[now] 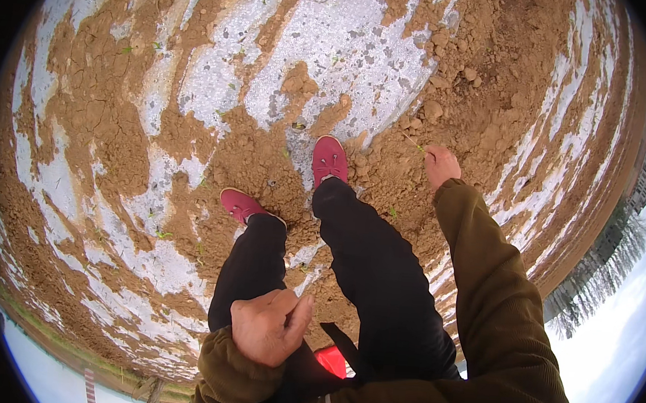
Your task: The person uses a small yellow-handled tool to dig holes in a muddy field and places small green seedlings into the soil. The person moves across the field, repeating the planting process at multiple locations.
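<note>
My right hand [442, 164] is stretched out over bare brown soil, past the toe of a red shoe. Pinched at its fingertips is a thin seedling [413, 142], with a bit of green near the fingers and a pale end pointing away. My left hand [270, 326] is curled into a fist in front of my body, above my legs; the inside of the fist is hidden. Under and ahead of my feet lies pale plastic mulch film [356, 52], spotted with droplets and partly covered with soil.
My red shoes [330, 158] stand on loose soil and film. Clods [433, 110] lie along the film's edge, and small green sprouts [163, 235] dot the ground. Something bright red [332, 361] shows between my legs. More film-covered strips run to the right, with trees [604, 272] beyond.
</note>
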Demonstrator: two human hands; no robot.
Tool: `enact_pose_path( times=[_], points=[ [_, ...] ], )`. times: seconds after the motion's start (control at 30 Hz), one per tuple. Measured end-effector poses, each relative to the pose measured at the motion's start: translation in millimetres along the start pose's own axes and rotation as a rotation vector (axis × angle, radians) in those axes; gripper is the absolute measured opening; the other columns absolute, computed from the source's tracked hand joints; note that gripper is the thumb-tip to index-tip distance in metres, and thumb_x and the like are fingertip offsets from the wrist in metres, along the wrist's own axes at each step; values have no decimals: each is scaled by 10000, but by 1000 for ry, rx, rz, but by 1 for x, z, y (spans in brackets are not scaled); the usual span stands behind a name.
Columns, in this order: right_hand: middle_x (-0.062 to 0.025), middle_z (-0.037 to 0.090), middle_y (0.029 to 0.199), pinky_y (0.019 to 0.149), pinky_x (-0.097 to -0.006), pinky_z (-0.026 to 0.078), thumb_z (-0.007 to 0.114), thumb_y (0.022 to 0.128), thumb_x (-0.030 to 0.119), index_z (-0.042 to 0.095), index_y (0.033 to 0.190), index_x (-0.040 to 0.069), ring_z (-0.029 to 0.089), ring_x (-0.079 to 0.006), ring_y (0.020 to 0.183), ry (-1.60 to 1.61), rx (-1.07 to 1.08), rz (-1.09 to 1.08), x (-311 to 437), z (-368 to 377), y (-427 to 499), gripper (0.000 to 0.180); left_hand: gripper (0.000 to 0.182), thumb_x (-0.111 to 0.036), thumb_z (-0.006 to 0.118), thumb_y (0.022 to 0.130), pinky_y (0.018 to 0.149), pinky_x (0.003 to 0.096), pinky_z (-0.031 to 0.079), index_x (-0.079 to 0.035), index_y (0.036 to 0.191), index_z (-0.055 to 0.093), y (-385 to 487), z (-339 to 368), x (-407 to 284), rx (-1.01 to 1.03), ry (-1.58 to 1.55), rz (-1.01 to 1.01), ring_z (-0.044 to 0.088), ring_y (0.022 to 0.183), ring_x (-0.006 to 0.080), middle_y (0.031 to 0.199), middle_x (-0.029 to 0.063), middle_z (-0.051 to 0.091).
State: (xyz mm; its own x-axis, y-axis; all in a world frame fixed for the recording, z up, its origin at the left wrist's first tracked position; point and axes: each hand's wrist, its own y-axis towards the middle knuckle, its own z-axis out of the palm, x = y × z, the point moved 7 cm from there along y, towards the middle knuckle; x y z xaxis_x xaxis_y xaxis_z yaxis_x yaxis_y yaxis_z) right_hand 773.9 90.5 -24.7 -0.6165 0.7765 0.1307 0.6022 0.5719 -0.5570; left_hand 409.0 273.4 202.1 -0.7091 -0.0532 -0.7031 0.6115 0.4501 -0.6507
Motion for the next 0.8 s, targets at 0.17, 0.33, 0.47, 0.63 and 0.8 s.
enact_pose_path(
  times=[0.17,0.33,0.47,0.63,0.8],
  points=[
    [-114,660,1085,810,-463,514,543,883,196,709,1035,173,640,-358,943,-199,-21,-20,-10,49,49,226,320,-116,714,822,431,416,376,-57,628,466,55,0,46,1,244,4,522,483,327,565,115,474],
    [-120,612,1073,801,-491,510,519,873,157,673,1080,174,651,-353,898,-282,54,-41,-8,64,62,259,328,-99,684,846,433,425,359,-45,638,436,88,-16,76,-82,443,14,490,479,347,568,131,446],
    [-132,594,1002,751,-488,523,506,873,135,649,1039,142,653,-358,854,-318,77,-13,-12,61,65,220,347,-94,614,911,466,423,297,14,649,413,109,-29,92,-288,460,-7,381,478,367,572,192,406],
    [-129,603,966,725,-463,524,504,874,122,663,1037,150,652,-342,819,-241,24,-87,-19,63,74,229,356,-130,574,952,471,420,279,19,673,410,130,-35,109,-369,553,31,338,478,347,569,190,391],
    [-109,622,929,685,-455,518,504,877,118,699,1008,159,644,-334,776,-203,-72,-200,-23,63,87,238,362,-141,559,969,472,399,272,13,681,402,132,-34,117,-408,607,71,312,494,274,567,164,364]
  ],
)
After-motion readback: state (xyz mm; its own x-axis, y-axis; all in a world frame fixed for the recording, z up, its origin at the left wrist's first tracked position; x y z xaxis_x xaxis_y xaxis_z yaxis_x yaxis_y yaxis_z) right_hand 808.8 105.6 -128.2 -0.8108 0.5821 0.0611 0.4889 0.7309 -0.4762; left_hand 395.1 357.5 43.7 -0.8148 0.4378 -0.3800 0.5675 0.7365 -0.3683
